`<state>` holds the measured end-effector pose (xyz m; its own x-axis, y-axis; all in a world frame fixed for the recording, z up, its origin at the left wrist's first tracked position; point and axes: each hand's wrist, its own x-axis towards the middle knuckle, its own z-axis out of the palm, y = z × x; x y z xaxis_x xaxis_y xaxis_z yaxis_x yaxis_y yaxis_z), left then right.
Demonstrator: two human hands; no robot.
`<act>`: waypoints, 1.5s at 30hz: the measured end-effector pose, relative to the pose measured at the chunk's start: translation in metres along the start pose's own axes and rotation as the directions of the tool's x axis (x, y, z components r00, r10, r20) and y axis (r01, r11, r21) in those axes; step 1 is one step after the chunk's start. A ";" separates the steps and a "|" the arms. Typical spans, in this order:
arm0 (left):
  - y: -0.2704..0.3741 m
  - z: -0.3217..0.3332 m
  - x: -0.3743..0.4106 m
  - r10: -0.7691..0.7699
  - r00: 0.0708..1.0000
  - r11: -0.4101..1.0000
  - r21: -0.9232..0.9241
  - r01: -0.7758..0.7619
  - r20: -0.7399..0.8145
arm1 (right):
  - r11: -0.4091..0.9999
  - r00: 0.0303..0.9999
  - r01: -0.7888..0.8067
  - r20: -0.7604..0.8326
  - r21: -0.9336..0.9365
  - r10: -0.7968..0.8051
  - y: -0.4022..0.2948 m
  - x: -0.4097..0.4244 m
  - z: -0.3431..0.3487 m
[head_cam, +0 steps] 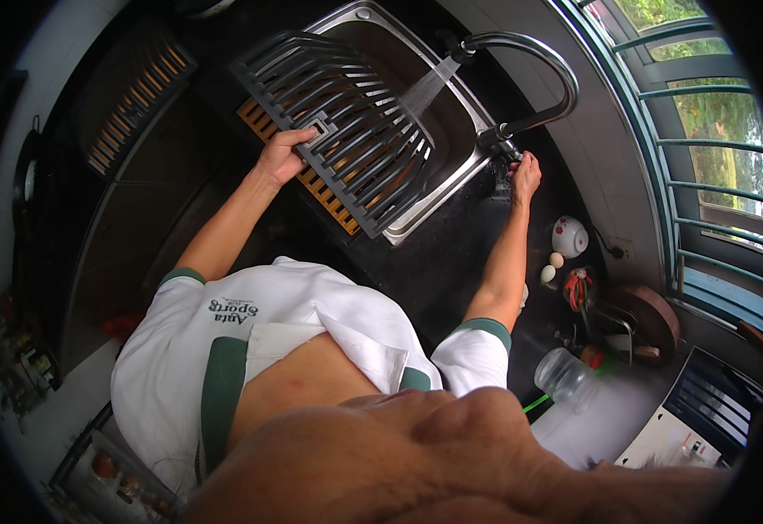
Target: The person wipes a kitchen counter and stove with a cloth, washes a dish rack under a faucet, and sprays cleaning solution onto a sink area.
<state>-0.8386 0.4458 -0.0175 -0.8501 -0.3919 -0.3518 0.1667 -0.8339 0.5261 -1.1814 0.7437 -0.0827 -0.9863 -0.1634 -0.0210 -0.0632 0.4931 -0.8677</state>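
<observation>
My left hand (283, 157) grips the near long edge of a dark grey slatted grille (355, 124), its thumb on a square metal-rimmed latch (318, 131). The grille is tilted over a stainless steel sink (414, 213) and hides part of the basin. Orange-brown slats (335, 200) show below its near edge; I cannot tell whether they belong to it. Fingers of my right hand (525, 175) close on the lever at the base of a chrome gooseneck faucet (568, 78). A spray of water (428, 86) falls from the spout into the sink, beyond the grille.
Right of the sink, the black countertop (447, 275) holds a white flowered bowl (570, 237), two eggs (551, 267), red peppers (578, 288) and a clear jar (565, 380). A round wooden board (656, 314) leans by the wall. A barred window (715, 144) is beyond.
</observation>
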 end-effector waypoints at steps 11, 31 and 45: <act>-0.054 -0.019 0.067 -0.048 0.999 0.985 -0.167 0.045 -0.012 | 1.000 1.000 -0.031 0.006 -0.007 0.031 0.002 0.004 -0.003; -0.044 -0.045 0.075 -0.151 0.988 0.959 -0.245 0.142 -0.015 | 0.730 0.807 0.591 0.253 -0.344 -0.533 -0.222 -0.020 0.093; -0.040 -0.014 0.087 -0.065 0.997 0.964 -0.260 0.052 -0.043 | 0.903 0.868 0.389 0.256 0.185 -0.426 -0.202 -0.031 0.106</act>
<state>-0.9121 0.4399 -0.0799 -0.8370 -0.3529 -0.4182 0.2464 -0.9255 0.2877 -1.1224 0.5585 0.0410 -0.7901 -0.5704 0.2245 -0.4125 0.2237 -0.8830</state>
